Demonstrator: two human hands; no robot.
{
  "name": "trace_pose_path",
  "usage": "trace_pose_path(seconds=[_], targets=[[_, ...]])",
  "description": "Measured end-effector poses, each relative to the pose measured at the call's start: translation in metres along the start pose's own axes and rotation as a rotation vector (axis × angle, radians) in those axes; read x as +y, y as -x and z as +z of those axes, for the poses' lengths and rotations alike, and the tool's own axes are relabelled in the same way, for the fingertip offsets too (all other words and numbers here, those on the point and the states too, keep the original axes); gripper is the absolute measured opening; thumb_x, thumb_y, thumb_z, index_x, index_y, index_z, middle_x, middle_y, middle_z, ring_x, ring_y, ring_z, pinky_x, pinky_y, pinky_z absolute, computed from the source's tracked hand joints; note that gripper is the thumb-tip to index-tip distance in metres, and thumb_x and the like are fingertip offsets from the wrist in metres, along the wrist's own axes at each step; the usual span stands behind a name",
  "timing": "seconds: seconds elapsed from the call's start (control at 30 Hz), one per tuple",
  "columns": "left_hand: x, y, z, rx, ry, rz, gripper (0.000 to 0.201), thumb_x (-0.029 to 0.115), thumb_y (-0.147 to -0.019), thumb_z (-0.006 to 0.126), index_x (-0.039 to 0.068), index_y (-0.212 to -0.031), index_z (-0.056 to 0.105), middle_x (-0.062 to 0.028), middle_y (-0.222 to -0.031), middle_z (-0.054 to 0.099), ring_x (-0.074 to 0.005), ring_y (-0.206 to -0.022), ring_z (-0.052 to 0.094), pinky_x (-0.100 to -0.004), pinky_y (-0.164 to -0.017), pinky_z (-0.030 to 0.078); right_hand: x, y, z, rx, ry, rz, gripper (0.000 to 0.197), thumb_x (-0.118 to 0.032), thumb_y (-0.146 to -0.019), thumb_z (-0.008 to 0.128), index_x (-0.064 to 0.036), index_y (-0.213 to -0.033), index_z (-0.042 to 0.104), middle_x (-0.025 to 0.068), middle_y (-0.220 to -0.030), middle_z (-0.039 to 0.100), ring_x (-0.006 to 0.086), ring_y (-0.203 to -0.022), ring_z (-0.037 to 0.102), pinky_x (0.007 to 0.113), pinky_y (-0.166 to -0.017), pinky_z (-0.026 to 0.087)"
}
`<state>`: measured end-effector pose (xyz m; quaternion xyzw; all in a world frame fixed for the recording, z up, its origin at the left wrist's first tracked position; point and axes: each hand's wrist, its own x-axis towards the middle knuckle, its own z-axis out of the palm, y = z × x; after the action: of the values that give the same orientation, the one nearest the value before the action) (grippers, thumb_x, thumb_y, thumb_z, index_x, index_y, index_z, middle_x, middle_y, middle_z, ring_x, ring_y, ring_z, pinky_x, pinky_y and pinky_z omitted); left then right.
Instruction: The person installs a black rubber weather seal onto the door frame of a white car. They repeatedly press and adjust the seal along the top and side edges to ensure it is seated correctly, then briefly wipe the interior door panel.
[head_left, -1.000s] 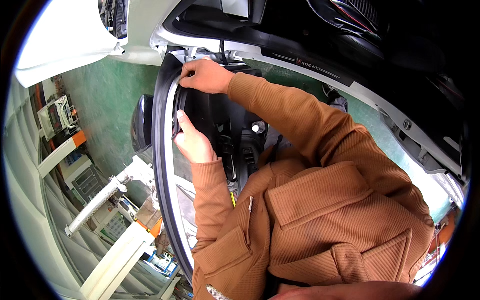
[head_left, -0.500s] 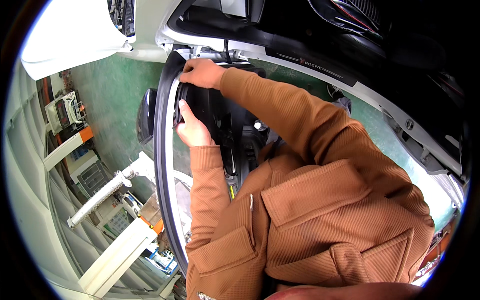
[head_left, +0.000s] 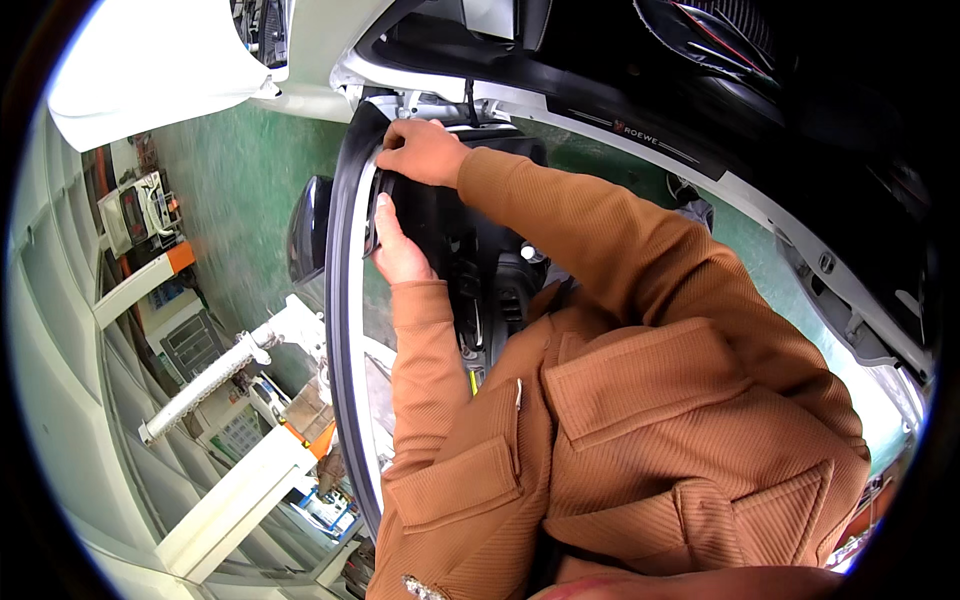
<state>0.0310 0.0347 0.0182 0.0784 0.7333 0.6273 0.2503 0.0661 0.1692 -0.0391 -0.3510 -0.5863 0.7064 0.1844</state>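
Observation:
An open car door [head_left: 352,330] with a white window frame and dark rubber seal stands in front of me, seen from above. My right hand [head_left: 425,152] is at the front upper corner of the frame, fingers bent and pinched together near its edge; what they pinch is hidden. Just below it, my left hand [head_left: 403,255] grips a thin black trim piece [head_left: 375,215] at the frame's inner side. Its thumb points up along the piece and its other fingers are out of sight. Beyond the frame sits the black side mirror [head_left: 310,230].
The car's sill [head_left: 690,160] and dark interior lie at the upper right. A white body panel [head_left: 150,70] fills the upper left. On the left, a white lift arm [head_left: 215,385] and pale post [head_left: 235,505] stand over the green floor [head_left: 235,190].
My view has shifted slightly, so the door and car appear farther right. Both hands stay at the same corner of the frame, with the left thumb a little nearer the right hand.

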Motion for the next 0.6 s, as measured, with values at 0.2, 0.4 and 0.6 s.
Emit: trace_pose_path(seconds=[0.2, 0.4, 0.6], targets=[[-0.021, -0.017, -0.015, 0.029, -0.157, 0.135, 0.05, 0.034, -0.102, 0.073, -0.009, -0.128, 0.068, -0.0135, -0.124, 0.071, -0.0188, -0.104, 0.067, -0.0345, -0.095, 0.055, 0.003, 0.001, 0.001, 0.04, 0.008, -0.031, 0.038, -0.037, -0.086, 0.076, -0.0076, -0.109, 0.074, 0.0134, -0.119, 0.07, 0.0337, -0.12, 0.061, 0.044, -0.104, 0.049], [-0.027, -0.025, -0.026, 0.028, -0.177, 0.116, 0.056, 0.037, -0.103, 0.073, -0.009, -0.133, 0.067, -0.0128, -0.128, 0.07, -0.019, -0.109, 0.066, -0.034, -0.1, 0.053, 0.022, -0.011, 0.009, 0.0, -0.111, -0.037, 0.04, -0.043, -0.086, 0.075, -0.0125, -0.112, 0.076, 0.0167, -0.126, 0.064, 0.0368, -0.129, 0.056, 0.05, -0.109, 0.044], [-0.009, -0.015, -0.016, 0.015, -0.161, -0.014, 0.053, 0.033, -0.103, 0.073, -0.009, -0.135, 0.066, -0.0134, -0.131, 0.07, -0.0194, -0.11, 0.067, -0.0342, -0.1, 0.054, 0.023, 0.003, -0.005, -0.019, -0.177, -0.19, 0.032, -0.026, -0.095, 0.074, -0.0027, -0.116, 0.073, 0.0163, -0.116, 0.066, 0.0306, -0.111, 0.065, 0.039, -0.101, 0.052]])
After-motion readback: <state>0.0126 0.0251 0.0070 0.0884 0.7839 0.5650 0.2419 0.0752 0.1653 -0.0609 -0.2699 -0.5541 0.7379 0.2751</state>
